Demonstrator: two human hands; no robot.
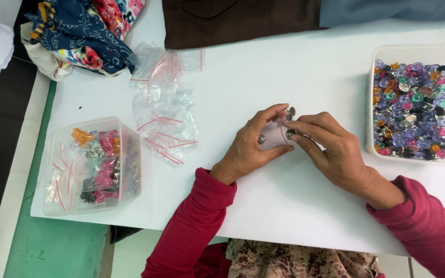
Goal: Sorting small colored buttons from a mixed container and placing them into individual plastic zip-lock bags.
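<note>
A small clear plastic bag (275,138) with a thin red zip strip sits between the two hands, and small round silvery metal bobbins (290,111) show at and inside its mouth. The left hand (251,146) curls around the bag, thumb below and fingers arched over the top, pinching its edge. The right hand (330,146) closes its fingertips on a silvery bobbin (290,134) right at the bag's opening, touching the left fingers. Just right of the right hand stands a clear plastic tub (382,51) heaped with shiny bobbins in purple, pink, green and orange. Left of the left hand lies a loose pile of empty zip bags (166,118), thin and crinkled; further left, a second tub (130,139) holds filled bags.
</note>
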